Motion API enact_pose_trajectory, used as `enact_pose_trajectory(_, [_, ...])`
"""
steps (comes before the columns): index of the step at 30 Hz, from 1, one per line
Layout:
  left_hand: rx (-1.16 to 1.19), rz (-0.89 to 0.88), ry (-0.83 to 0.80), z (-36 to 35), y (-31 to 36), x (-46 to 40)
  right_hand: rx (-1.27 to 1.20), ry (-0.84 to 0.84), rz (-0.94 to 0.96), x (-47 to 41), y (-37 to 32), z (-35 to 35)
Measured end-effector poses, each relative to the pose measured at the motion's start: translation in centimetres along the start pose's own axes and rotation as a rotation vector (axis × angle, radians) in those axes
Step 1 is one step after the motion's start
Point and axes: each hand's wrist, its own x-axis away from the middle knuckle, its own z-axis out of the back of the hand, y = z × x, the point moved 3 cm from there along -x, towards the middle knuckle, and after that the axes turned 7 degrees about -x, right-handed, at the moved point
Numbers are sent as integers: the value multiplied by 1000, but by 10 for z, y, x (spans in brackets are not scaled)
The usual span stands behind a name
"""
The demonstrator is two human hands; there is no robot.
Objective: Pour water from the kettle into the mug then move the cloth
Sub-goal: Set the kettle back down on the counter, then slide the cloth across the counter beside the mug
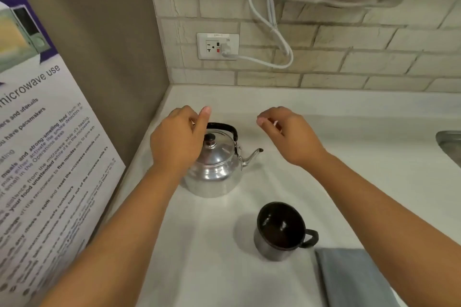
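Observation:
A shiny metal kettle [214, 169] with a black handle and lid knob stands on the white counter [361, 162], its spout pointing right. My left hand [177, 137] hovers over the kettle's left side, fingers loosely curled and thumb raised beside the handle, gripping nothing that I can see; it hides the handle's left end. My right hand [287, 132] floats to the right of the kettle above the counter, fingers loosely bent and holding nothing. A dark mug [279, 229] sits nearer to me, its handle to the right. A folded grey cloth [354, 279] lies just right of the mug.
A microwave-use poster [37, 132] leans on the left wall. A wall socket [217, 46] with a white cable [269, 27] plugged in is on the tiled back wall. A metal sink rim [449, 144] shows at the right edge.

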Motion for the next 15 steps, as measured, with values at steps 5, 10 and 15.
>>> enact_pose_trajectory(5, [141,-121,-143,6,9,118,-33,161,-156,145,27,37])
enact_pose_trajectory(10, [67,-124,-462,-5,-2,208,146,-4,-361,265,59,27])
enact_pose_trajectory(15, [-46,-219,-613,-9,-5,243,408,-347,-341,308,68,0])
